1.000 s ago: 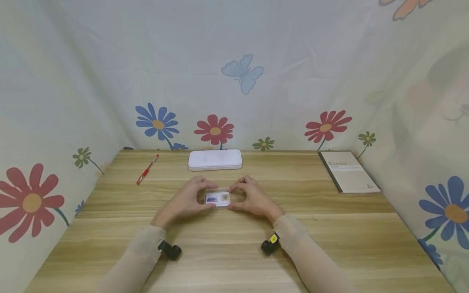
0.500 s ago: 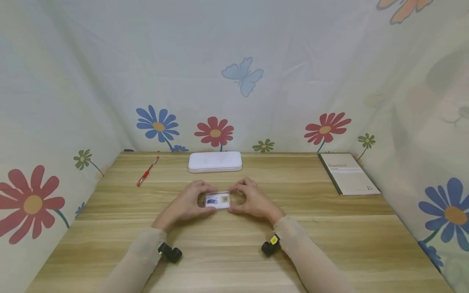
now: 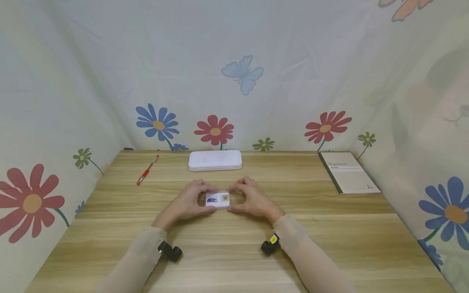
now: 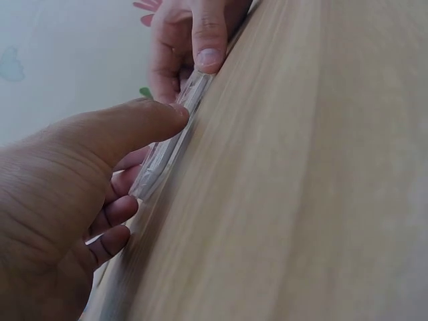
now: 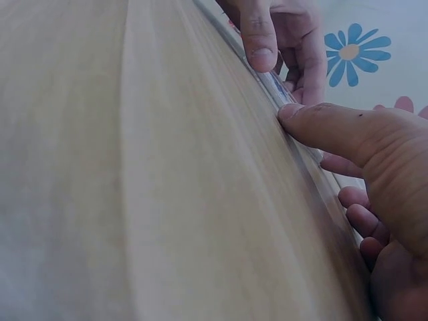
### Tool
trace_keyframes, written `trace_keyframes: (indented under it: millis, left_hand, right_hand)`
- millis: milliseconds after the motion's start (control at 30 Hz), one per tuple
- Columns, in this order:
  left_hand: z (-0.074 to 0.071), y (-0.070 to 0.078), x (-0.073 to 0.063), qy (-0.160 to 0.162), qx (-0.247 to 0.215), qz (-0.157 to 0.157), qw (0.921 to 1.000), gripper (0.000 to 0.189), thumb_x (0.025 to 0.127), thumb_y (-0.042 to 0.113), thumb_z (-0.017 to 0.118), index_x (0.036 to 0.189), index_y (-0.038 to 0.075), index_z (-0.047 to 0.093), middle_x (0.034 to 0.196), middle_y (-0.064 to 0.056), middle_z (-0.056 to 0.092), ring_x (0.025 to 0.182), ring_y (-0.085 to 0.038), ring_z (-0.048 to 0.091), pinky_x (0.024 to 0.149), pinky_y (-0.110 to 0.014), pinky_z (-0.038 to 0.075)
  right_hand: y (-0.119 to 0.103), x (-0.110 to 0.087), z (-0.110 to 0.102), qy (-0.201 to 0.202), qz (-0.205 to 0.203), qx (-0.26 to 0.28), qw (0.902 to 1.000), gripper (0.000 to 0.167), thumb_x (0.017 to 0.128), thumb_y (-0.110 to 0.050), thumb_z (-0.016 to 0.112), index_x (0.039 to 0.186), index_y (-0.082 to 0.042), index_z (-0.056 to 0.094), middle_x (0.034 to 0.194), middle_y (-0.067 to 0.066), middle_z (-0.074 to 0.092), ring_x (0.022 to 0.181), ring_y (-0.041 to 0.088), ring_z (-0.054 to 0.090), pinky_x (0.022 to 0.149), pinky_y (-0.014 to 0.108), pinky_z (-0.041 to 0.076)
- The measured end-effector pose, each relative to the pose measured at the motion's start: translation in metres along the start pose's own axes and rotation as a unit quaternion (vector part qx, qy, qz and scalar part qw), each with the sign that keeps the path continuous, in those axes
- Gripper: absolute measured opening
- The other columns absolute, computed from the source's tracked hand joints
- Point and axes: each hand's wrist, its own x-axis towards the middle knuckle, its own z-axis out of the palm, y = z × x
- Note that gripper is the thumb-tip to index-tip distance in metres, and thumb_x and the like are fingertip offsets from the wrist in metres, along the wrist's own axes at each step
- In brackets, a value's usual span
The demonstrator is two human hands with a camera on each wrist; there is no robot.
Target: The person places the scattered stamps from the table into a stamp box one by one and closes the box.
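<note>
Head view: little has shifted; left hand (image 3: 186, 202) and right hand (image 3: 253, 199) still pinch the clear case (image 3: 218, 200) at table (image 3: 329, 236) centre, six o'clock of the white box (image 3: 215, 160).

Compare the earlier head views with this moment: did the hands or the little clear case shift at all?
Hardly. The left hand and right hand still pinch the small clear case from both ends, flat on the table; it looks slightly lower and flatter than a second ago. The red pen, white box and booklet stayed put.
</note>
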Motion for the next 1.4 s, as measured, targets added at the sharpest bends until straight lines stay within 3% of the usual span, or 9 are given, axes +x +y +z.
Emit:
trace_keyframes:
  millis: [667, 967, 1400]
  left_hand:
    - [0.000, -0.004, 0.002, -0.004, -0.007, -0.008, 0.9999, 0.057, 0.089, 0.042, 0.095, 0.140, 0.025, 0.076, 0.133, 0.002, 0.066, 0.121, -0.021, 0.057, 0.107, -0.049, 0.049]
    - [-0.006, -0.008, -0.001, -0.009, -0.016, -0.012, 0.9998, 0.063, 0.086, 0.046, 0.097, 0.141, 0.027, 0.076, 0.140, 0.001, 0.066, 0.129, -0.025, 0.059, 0.113, -0.056, 0.048]
    - [-0.012, -0.011, -0.001, -0.013, -0.043, -0.013, 0.9989, 0.061, 0.085, 0.039, 0.100, 0.140, 0.025, 0.077, 0.132, 0.006, 0.070, 0.117, -0.018, 0.063, 0.108, -0.048, 0.052]
  right_hand:
    - [0.001, 0.001, 0.001, 0.010, -0.008, 0.000, 0.9999, 0.058, 0.091, -0.042, 0.094, 0.142, -0.023, 0.074, 0.135, 0.003, 0.054, 0.129, 0.024, 0.048, 0.113, 0.051, 0.045]
    - [0.000, 0.000, 0.004, 0.019, -0.006, -0.010, 0.9998, 0.060, 0.090, -0.045, 0.095, 0.142, -0.024, 0.074, 0.132, -0.001, 0.054, 0.126, 0.022, 0.050, 0.111, 0.049, 0.047]
    - [-0.001, -0.001, 0.004, 0.017, 0.010, -0.011, 0.9997, 0.059, 0.091, -0.047, 0.094, 0.142, -0.027, 0.074, 0.135, -0.001, 0.052, 0.129, 0.021, 0.047, 0.113, 0.047, 0.045]
